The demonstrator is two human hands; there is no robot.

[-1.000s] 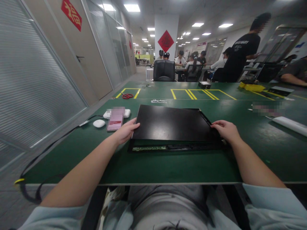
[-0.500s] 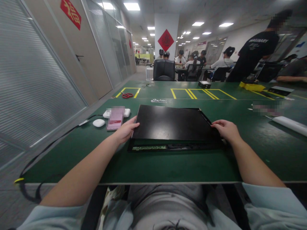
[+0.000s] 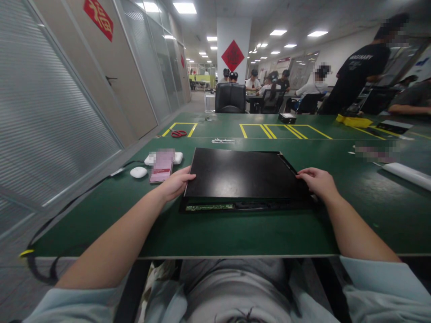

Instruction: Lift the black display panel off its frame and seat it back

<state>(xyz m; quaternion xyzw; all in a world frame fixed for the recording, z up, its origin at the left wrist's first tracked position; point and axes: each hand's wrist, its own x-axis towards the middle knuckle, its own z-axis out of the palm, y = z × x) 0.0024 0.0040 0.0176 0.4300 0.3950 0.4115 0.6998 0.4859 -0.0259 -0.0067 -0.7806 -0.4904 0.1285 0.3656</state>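
A flat black panel [image 3: 235, 174], which looks like a screen, lies slightly askew over a black frame [image 3: 269, 207]. Along the frame's near side a strip of green circuit board [image 3: 209, 208] shows. My left hand [image 3: 177, 183] grips the panel's left edge, thumb on top and fingers underneath. At the right side, my right hand [image 3: 318, 183] pinches the frame's edge, near the panel's right side. Part of its fingers is hidden, and so is whatever lies under the panel.
Left of the panel are a phone [image 3: 162, 168] and a white rounded device [image 3: 138, 172]. Red-handled scissors [image 3: 178, 133], a small black box [image 3: 287, 118] and a yellow item [image 3: 353, 121] lie farther back on the green table [image 3: 249, 237]. A white roll [image 3: 409, 176] lies right. People work beyond.
The panel's left side has dropped very slightly toward the frame, and its glare has shifted. Both hands keep their grips in nearly the same place.
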